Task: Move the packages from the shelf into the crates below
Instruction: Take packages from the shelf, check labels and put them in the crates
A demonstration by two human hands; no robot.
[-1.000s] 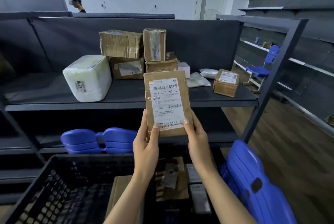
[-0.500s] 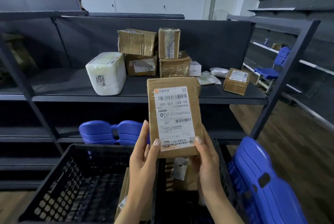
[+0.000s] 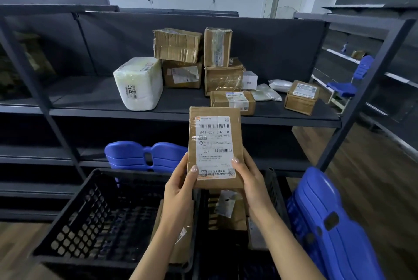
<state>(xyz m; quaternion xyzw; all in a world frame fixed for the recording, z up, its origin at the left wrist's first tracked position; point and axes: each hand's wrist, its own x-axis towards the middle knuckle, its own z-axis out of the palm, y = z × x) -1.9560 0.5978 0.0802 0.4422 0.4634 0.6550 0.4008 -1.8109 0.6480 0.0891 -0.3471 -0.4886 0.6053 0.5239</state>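
The head view shows the left hand (image 3: 181, 186) and right hand (image 3: 251, 180) pinching a brown labelled package (image 3: 214, 148) upright mid-frame above the black crates (image 3: 67, 218); thumbs only hold its bottom, so it might tip and fall.

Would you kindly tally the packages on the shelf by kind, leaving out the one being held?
Brown cardboard boxes: 6
White wrapped bundle: 1
Small white box: 1
Pale plastic bags: 2
Total: 10
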